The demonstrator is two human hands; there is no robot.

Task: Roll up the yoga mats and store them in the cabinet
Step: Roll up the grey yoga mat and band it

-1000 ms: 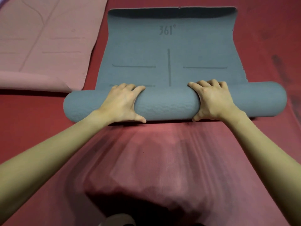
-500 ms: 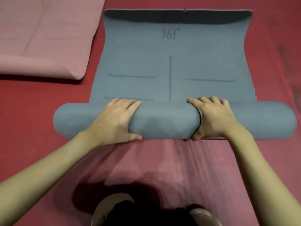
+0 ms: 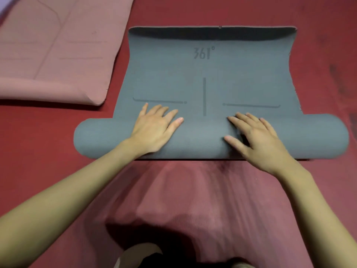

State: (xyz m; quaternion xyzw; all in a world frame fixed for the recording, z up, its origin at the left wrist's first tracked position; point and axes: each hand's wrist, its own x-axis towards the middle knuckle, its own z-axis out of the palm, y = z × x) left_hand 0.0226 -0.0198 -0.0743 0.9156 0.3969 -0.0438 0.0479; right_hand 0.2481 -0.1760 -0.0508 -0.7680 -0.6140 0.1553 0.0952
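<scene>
red floor covering [image 3: 318,20] | scuffed dark marks at right | pale shoes [image 3: 139,254] at bottom edge

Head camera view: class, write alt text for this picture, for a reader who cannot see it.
Two bare hands, left hand and right hand, press flat with straight fingers on a half-rolled grey mat on a red floor. The rolled part lies nearest the viewer, and the far edge curls up. A pink mat lies unrolled to the left.

Red floor [image 3: 318,20] fills the view, dark scuffs at the right edge, paler worn patch [image 3: 202,190] in the near middle. Dim, even light.
</scene>
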